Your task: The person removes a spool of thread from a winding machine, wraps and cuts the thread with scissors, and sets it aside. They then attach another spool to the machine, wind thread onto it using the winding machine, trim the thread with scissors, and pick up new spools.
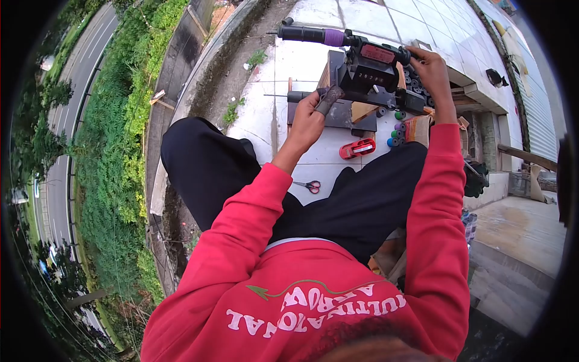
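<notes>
A dark machine with a row of number wheels point(369, 77) and a red label plate stands in front of me. Along its top runs a black rod carrying a band of purple thread or tape point(333, 37). My left hand point(309, 123) is closed around a worn grey, cloth-like piece point(329, 100) at the machine's lower left, beside a thin dark spindle point(295, 96). At the upper right end, my right hand point(429, 71) has its fingers closed on a dark knob point(403, 55). My fingers partly cover both gripped parts.
A red plastic object point(357, 148) and red-handled scissors point(312, 186) lie on white tiles between my legs. Several coloured spools point(396, 137) sit near my right knee, beside a cardboard box point(417, 130). A low concrete wall point(208, 54) edges the left side, with greenery and a road beyond.
</notes>
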`<state>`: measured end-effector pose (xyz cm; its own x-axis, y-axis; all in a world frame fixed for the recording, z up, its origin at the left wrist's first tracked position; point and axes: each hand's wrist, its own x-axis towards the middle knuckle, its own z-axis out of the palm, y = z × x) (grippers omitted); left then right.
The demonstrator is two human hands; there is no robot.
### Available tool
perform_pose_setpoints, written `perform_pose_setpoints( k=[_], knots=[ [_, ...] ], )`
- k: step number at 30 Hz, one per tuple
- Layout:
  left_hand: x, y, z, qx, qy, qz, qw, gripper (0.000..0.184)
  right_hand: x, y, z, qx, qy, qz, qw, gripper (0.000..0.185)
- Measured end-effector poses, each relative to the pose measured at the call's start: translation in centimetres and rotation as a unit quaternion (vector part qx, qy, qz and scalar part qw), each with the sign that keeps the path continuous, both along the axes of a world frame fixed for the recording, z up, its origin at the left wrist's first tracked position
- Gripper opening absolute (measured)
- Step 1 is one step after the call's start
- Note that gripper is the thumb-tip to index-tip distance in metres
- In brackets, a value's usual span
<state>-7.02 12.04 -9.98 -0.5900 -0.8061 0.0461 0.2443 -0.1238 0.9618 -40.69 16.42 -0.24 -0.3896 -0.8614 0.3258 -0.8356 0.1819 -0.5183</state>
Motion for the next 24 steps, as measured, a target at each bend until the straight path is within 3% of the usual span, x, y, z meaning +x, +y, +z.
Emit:
perform_pose_setpoints(
  k=[6,11,14,17,24],
  knots=[
    [0.2,0.4,-0.9,-0.029,-0.035,-0.001,0.999,0.028,-0.7,-1.5,-2.9,0.108,0.046,0.017,0.993,0.025],
    [0.9,0.3,-0.8,-0.063,-0.056,-0.029,0.996,0.024,0.4,0.2,-5.2,0.098,0.093,-0.017,0.991,0.025],
    [0.8,0.5,-1.7,-0.014,-0.015,-0.003,1.0,0.024,0.5,1.2,-6.8,0.061,0.039,0.039,0.997,0.026],
    [-0.1,0.4,-2.4,-0.004,0.039,0.042,0.998,0.022,2.8,2.2,-5.5,0.091,0.075,-0.004,0.993,0.027],
    [0.0,-0.9,-0.4,-0.029,0.005,0.034,0.999,0.02,4.4,4.3,-5.5,0.07,0.039,0.006,0.997,0.026]
  ],
)
